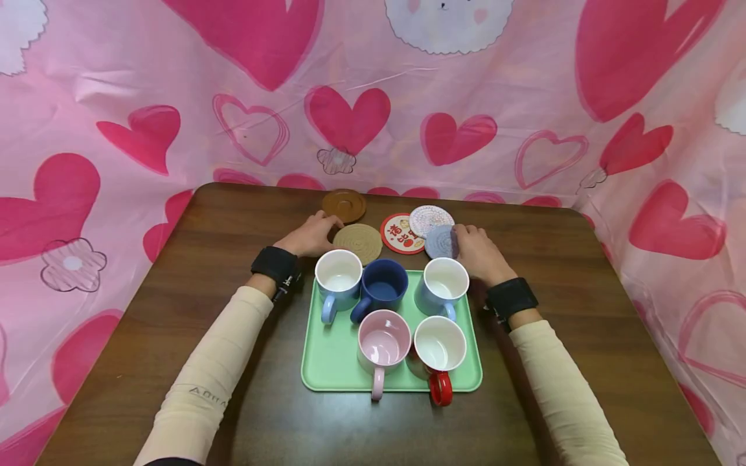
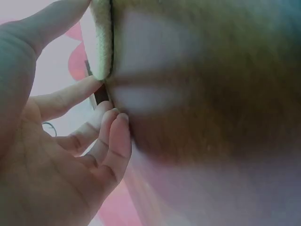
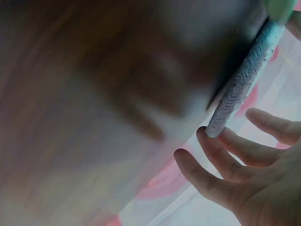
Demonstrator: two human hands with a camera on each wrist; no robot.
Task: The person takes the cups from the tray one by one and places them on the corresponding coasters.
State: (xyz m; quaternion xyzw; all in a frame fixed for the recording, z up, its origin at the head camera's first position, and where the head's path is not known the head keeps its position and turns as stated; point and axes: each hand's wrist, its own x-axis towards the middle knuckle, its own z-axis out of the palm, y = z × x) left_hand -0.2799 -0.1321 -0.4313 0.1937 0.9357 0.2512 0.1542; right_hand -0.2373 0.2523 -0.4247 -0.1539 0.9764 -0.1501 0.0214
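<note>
Several round coasters lie behind a green tray [image 1: 326,362]. My left hand [image 1: 311,236] is at the left edge of a tan woven coaster [image 1: 358,242]. In the left wrist view the thumb and index finger of my left hand [image 2: 70,117] pinch the rim of the tan woven coaster [image 2: 101,44]. My right hand [image 1: 474,249] holds the right edge of a grey-blue woven coaster [image 1: 440,243]. In the right wrist view the edge of the grey-blue coaster [image 3: 240,84] is tilted up, and the fingertips of my right hand [image 3: 244,174] are under it.
The tray holds several mugs: two pale blue [image 1: 338,275] [image 1: 445,281], a dark blue [image 1: 381,285], a pink [image 1: 383,340] and a white one with a red handle [image 1: 440,346]. A brown coaster [image 1: 344,205], a red-rimmed coaster [image 1: 399,234] and a white patterned coaster [image 1: 430,220] lie behind. Pink heart cloth surrounds the table [image 1: 583,291].
</note>
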